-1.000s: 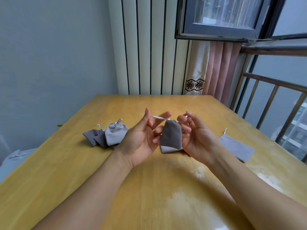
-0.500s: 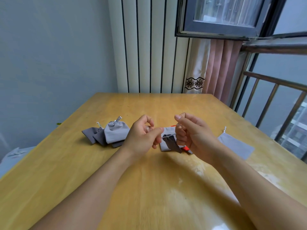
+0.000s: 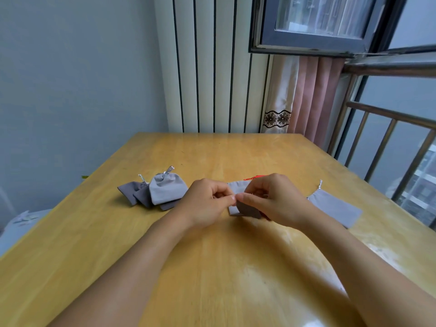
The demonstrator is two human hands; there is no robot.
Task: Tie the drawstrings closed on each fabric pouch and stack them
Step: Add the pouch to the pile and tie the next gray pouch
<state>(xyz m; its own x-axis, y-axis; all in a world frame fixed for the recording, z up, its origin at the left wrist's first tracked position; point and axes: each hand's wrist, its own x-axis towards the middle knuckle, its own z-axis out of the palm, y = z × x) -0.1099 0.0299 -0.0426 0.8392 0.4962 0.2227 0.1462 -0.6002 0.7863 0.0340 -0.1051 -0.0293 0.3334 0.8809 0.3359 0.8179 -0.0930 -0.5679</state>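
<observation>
Tabletop: pouch between hands.

The bench was a glossy yellow wood job. On its left sat a little heap of tied grey pouches, a flat pale pouch lay off right, and another light one lay mid-bench, red cord poking out.

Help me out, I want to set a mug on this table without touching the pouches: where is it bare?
Bare wood lies across the far end of the table, beyond the tied pouches and the flat pouch, and along the near left side beside the left forearm. It is crowded mid-table, where the left hand and right hand work a dark pouch.
</observation>
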